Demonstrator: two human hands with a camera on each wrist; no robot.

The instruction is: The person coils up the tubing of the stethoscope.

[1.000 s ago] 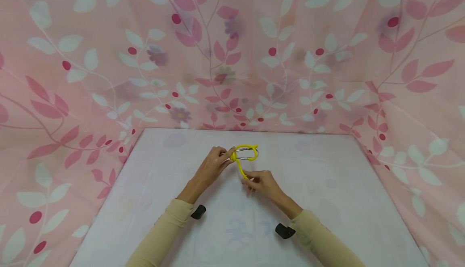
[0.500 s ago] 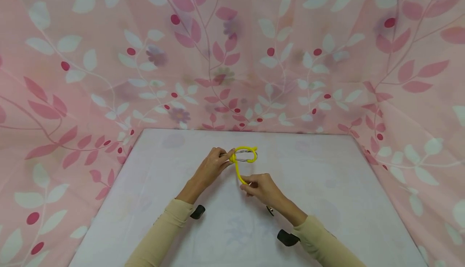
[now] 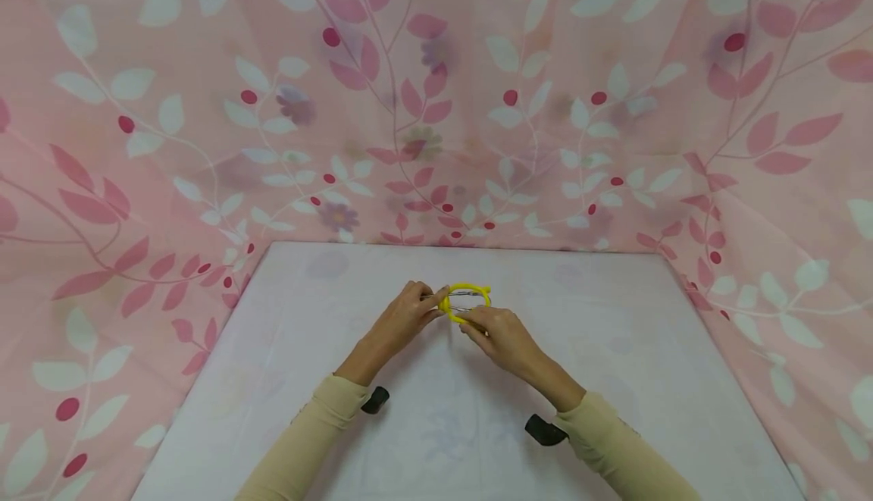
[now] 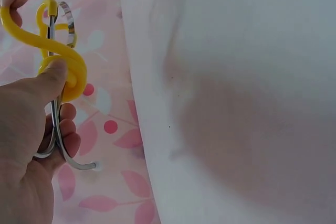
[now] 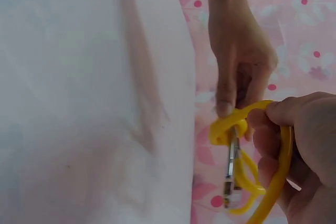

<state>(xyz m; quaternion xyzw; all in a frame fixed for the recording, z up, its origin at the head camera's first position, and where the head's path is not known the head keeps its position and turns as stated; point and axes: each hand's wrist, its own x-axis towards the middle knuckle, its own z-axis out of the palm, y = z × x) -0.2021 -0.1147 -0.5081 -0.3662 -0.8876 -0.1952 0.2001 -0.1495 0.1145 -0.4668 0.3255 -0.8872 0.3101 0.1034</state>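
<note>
A thick yellow cord (image 4: 76, 72) is coiled around a slim silver metal hook piece (image 4: 59, 135), which has curved prongs at its near end. My left hand (image 3: 402, 317) grips the metal, its thumb on the yellow coil and its fingers behind. Beyond the coil, more cord loops around the far end of the metal (image 5: 231, 166), beside a shiny ringlike part. My right hand (image 3: 508, 342) pinches the cord between thumb and fingers, close to the coil; a length of it runs across that palm. In the head view this hand covers part of the loop. Both hands are held above the table.
A white cloth-covered table (image 3: 273, 425) lies below, with its far edge behind the hands. Pink leaf-patterned fabric (image 3: 436, 107) hangs at the back and both sides. Black wrist-worn devices (image 3: 546, 430) stick out under the sleeves.
My right hand first drew the cord toward me and down, then brought it back up beside the coil and metal. The left hand has kept its grip, shifting only slightly.
</note>
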